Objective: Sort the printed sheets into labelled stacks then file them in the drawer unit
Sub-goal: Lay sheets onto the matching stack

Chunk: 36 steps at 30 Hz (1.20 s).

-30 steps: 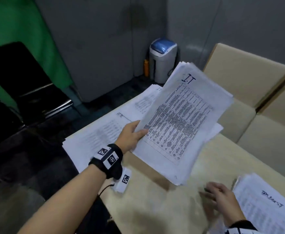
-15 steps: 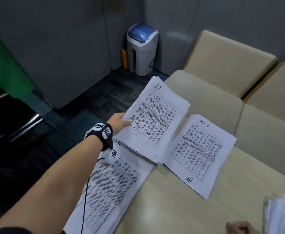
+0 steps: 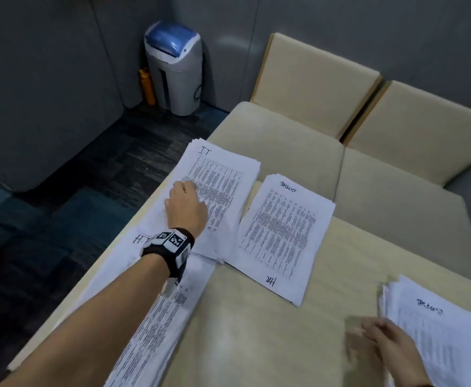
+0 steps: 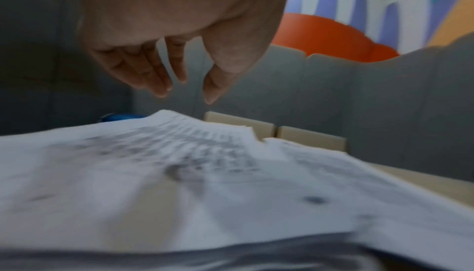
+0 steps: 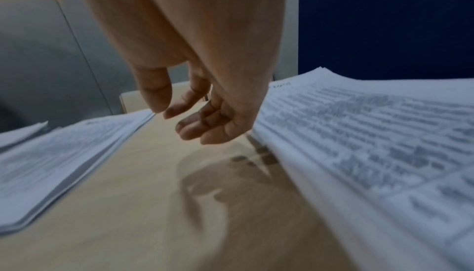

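Note:
The stack of printed sheets marked "IT" (image 3: 226, 174) lies at the far left of the beige table (image 3: 256, 331). My left hand (image 3: 185, 201) hovers over it with straight fingers, and in the left wrist view the left hand (image 4: 187, 91) holds nothing above the IT stack (image 4: 179, 164). Right of that lies a stack marked "TASKLIST" and "HR" (image 3: 284, 233). A long stack (image 3: 156, 317) sits under my left forearm. My right hand (image 3: 382, 342) hangs loosely curled and holds nothing beside another "TASKLIST" stack (image 3: 438, 336); the right wrist view shows the same right hand (image 5: 179, 117) next to that stack (image 5: 372, 133).
Beige bench seats (image 3: 284, 135) with backrests (image 3: 312, 79) run along the table's far side. A grey bin with a blue lid (image 3: 174, 65) and an orange bottle (image 3: 144, 85) stand on the dark floor in the corner. The table's left edge drops to the floor.
My left hand has laid the IT stack down on the table's far left and let go of it. My right hand stays low near the right-hand stack.

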Each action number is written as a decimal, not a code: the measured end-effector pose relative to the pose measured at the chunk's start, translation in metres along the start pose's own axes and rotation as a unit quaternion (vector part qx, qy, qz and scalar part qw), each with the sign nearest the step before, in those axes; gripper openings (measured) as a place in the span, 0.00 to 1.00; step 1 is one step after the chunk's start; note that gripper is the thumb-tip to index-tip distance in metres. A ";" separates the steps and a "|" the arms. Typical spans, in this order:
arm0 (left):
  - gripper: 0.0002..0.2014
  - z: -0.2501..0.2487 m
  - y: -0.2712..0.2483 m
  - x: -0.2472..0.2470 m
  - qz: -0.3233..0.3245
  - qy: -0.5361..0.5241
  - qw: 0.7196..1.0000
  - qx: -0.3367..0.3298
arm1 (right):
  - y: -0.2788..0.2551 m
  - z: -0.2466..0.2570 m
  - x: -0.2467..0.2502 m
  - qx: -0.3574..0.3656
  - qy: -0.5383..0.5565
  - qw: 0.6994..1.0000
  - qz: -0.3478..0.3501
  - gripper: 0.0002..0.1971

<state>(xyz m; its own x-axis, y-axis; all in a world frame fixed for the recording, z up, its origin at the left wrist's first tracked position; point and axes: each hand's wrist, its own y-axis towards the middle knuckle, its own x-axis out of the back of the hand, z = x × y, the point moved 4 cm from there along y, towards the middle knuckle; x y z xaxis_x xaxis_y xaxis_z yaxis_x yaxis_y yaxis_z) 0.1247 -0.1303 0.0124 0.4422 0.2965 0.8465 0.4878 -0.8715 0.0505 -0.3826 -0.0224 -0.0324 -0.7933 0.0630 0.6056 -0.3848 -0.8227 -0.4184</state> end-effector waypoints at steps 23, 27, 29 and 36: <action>0.13 -0.279 -0.341 -0.199 0.283 -0.068 0.952 -0.092 | 0.040 -0.127 0.195 -0.057 -0.029 0.992 -0.109 0.22; 0.15 -0.278 -0.334 -0.196 0.259 -0.057 0.963 -0.053 | 0.042 -0.125 0.200 0.006 0.001 0.992 -0.127 0.16; 0.21 -0.278 -0.332 -0.197 0.260 -0.060 0.964 -0.019 | 0.040 -0.126 0.205 0.040 -0.005 0.993 -0.110 0.24; 0.20 -0.280 -0.327 -0.207 0.286 -0.038 0.957 0.014 | 0.029 -0.138 0.238 0.063 0.057 0.984 -0.155 0.09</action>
<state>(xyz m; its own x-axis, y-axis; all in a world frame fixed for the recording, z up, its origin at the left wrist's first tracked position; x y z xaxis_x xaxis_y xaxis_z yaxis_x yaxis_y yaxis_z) -0.3371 -0.0158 -0.0312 0.6959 -0.1974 0.6905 0.1684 -0.8898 -0.4242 -0.6476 0.0463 0.0061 -0.6980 0.3794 0.6073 -0.5605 -0.8173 -0.1337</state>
